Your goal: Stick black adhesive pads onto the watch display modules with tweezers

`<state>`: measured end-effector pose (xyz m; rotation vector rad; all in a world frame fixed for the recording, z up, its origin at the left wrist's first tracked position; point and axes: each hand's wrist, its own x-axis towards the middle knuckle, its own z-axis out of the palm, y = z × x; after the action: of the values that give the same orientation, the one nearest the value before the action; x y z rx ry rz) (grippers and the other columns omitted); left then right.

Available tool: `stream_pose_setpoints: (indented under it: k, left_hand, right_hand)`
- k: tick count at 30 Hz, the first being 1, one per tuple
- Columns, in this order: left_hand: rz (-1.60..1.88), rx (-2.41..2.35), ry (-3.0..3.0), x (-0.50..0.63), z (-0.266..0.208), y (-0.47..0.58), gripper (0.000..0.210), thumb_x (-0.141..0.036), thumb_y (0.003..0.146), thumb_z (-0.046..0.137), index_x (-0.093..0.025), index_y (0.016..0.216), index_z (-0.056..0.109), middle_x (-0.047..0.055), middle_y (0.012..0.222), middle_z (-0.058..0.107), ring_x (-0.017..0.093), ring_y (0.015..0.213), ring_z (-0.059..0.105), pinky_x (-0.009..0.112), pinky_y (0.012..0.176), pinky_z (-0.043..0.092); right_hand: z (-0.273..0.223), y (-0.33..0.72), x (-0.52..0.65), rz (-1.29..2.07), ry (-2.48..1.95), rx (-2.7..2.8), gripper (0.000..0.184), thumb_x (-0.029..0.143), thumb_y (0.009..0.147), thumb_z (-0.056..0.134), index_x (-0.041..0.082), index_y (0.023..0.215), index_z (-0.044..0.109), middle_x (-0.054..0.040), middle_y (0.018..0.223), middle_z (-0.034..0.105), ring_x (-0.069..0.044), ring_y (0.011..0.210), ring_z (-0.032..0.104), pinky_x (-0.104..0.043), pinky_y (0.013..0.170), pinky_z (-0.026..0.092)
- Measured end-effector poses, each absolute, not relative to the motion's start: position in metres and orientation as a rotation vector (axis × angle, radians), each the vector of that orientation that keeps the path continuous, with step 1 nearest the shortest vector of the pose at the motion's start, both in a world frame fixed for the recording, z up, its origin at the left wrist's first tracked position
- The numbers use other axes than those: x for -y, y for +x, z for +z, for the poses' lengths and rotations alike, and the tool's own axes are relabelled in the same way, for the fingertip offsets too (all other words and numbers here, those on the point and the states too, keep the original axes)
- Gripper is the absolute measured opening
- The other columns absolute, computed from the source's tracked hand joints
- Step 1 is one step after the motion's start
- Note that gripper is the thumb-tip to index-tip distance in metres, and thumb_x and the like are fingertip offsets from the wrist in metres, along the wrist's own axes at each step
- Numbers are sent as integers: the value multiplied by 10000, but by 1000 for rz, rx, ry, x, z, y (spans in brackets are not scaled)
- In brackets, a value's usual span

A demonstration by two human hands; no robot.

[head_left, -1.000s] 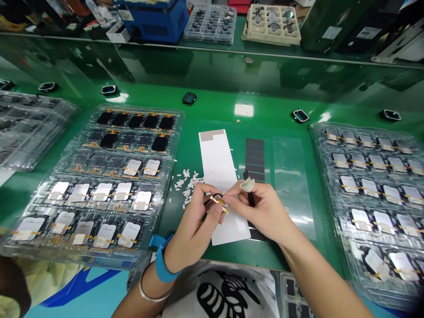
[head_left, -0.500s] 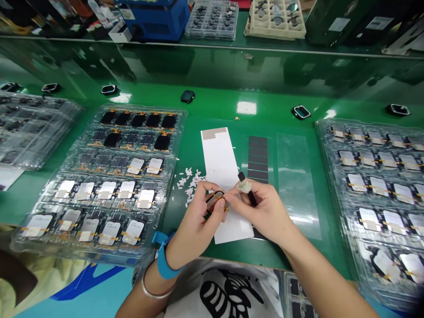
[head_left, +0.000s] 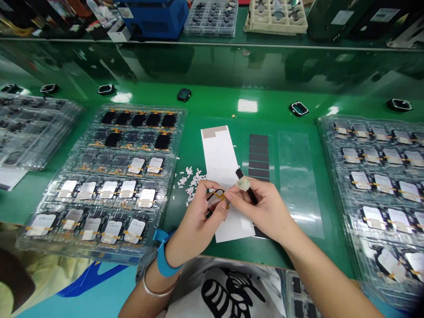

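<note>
My left hand, with a blue wrist strap, pinches a small watch display by its edges. The display has a dark rim and an orange flex cable. At its right edge, the thumb and forefinger of my right hand are pressed together by the cable; what lies between these fingertips is too small to tell. A black stick-like tool with a pale greenish lump around it is gripped in my right hand, its end pointing up and left. Under both hands lies a white paper strip.
Small white scraps lie left of the paper. A strip of black pieces and a clear film are on the right. Clear trays of displays flank me, a left tray and a right tray. Watch cases line the back.
The display in my left hand is turned a little, so more of its surface and orange cable shows. The tool in my right hand leans slightly more to the left.
</note>
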<state>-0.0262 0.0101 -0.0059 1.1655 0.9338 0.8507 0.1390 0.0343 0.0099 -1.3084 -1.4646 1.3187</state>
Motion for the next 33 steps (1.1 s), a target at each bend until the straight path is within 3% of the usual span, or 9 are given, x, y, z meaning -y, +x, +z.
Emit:
stream_pose_setpoints:
  k: [5, 7, 9, 12, 14, 16, 19, 25, 33]
  left_hand:
    - [852, -1017, 1198, -9, -7, -26, 98, -333, 1046, 438, -252, 1069, 388, -54, 728, 490, 99, 647, 465, 198, 562, 380]
    - [850, -1059, 1269, -10, -7, -25, 88, -336, 1056, 402, -249, 1043, 393, -39, 761, 536, 108, 682, 524, 223, 605, 421]
    - [827, -1107, 1413, -10, -6, -23, 76, -308, 1060, 381, -242, 1035, 408, -7, 841, 602, 131, 767, 592, 274, 704, 473]
    - [779, -1157, 1707, -12, -4, -19, 49, -232, 1047, 385, -227, 1069, 428, 87, 1140, 655, 196, 1044, 633, 391, 914, 491]
    - [749, -1136, 1867, -12, -3, -17, 69, -186, 1035, 381, -217, 1081, 423, 136, 1332, 595, 237, 1291, 532, 460, 1051, 445]
    - [708, -1100, 1956, -11, -4, -15, 74, -160, 1031, 370, -213, 1056, 414, 152, 1370, 582, 241, 1431, 398, 489, 1126, 401]
    - [635, -1081, 1997, -11, -5, -14, 79, -154, 1034, 359, -209, 1022, 415, 156, 1307, 623, 235, 1463, 359, 492, 1147, 409]
    - [596, -1069, 2073, -13, -3, -13, 87, -135, 1028, 358, -188, 1057, 420, 185, 1308, 621, 262, 1454, 378, 513, 1136, 442]
    - [601, -1060, 2067, -12, -2, -13, 80, -137, 1028, 362, -188, 1045, 421, 189, 1310, 622, 264, 1459, 369, 514, 1131, 456]
  right_hand:
    - [13, 146, -37, 1308, -1288, 1458, 227, 352, 902, 572, 201, 828, 724, -26, 814, 602, -143, 768, 559, -286, 677, 435]
    - [17, 152, -43, 1150, -1328, 1449, 298, 383, 955, 500, 231, 857, 737, -42, 912, 628, -165, 887, 583, -321, 792, 454]
    - [21, 155, -56, 930, -1379, 1438, 358, 431, 986, 452, 244, 860, 731, -39, 920, 633, -161, 880, 585, -333, 822, 461]
    - [16, 153, -90, 740, -1343, 1400, 388, 497, 989, 430, 224, 853, 671, -21, 853, 630, -124, 701, 589, -313, 729, 497]
    - [5, 147, -119, 816, -1264, 1292, 327, 496, 957, 495, 211, 839, 602, -16, 851, 623, -117, 661, 625, -299, 672, 526]
    - [-9, 139, -148, 949, -1267, 1209, 227, 418, 880, 641, 219, 859, 532, -10, 836, 610, -140, 701, 671, -304, 684, 561]
    - [-28, 128, -176, 1008, -1286, 1212, 209, 316, 851, 668, 230, 917, 489, -1, 804, 594, -151, 687, 690, -326, 712, 598]
    - [-35, 123, -185, 1029, -1316, 1252, 183, 276, 855, 639, 226, 953, 493, -49, 971, 609, -140, 740, 704, -316, 741, 613]
    - [-33, 124, -187, 1054, -1324, 1255, 125, 185, 882, 565, 230, 918, 455, -16, 823, 616, -154, 728, 710, -344, 780, 604]
